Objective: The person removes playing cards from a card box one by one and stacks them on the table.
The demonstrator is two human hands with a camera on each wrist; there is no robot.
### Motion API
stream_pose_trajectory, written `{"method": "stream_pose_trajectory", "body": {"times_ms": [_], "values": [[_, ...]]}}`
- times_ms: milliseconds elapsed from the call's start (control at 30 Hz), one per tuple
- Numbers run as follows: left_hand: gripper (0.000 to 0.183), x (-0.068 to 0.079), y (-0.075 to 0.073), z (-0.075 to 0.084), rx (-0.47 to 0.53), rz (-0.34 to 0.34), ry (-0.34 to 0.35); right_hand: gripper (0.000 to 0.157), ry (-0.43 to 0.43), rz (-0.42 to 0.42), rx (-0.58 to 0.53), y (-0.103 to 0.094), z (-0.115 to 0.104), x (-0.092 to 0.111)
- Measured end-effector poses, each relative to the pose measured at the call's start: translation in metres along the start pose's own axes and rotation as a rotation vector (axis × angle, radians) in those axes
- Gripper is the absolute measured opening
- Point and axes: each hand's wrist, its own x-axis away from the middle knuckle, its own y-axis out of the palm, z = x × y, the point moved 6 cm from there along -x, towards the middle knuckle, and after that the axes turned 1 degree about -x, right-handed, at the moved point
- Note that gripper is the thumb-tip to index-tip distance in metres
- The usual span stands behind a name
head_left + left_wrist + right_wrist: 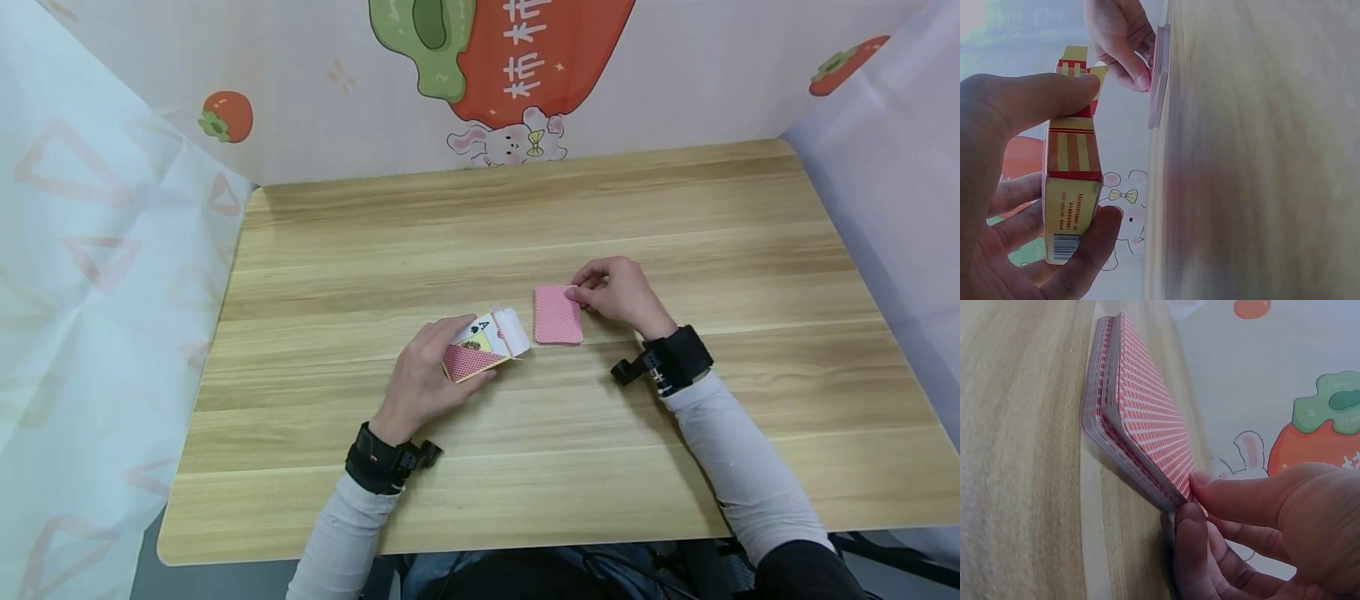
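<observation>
My left hand [423, 375] grips a playing card box [472, 364] above the table, left of the cards. The box's end flap [512, 330] stands open toward the right, and an ace design shows on its face. In the left wrist view the thumb lies along the red and yellow side of the box [1074, 153], fingers round the other side. A deck of playing cards [557, 317] with red patterned backs lies face down on the table. My right hand [618, 293] pinches its far right corner; in the right wrist view the thumb [1235, 497] presses on the top card.
The wooden table [337, 250] reaches to a white printed curtain [300, 108] at the back. Similar cloth hangs at the left and right sides. Black camera straps [678, 358] circle both wrists. Dark cables [892, 558] run below the table's front edge.
</observation>
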Motion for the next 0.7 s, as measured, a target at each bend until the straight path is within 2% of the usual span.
{"method": "stream_pose_trajectory", "body": {"times_ms": [700], "values": [[0.078, -0.0002, 0.0014, -0.0002, 0.005, -0.006, 0.005, 0.022, -0.051, 0.019, 0.012, -0.0052, -0.0038, 0.0016]]}}
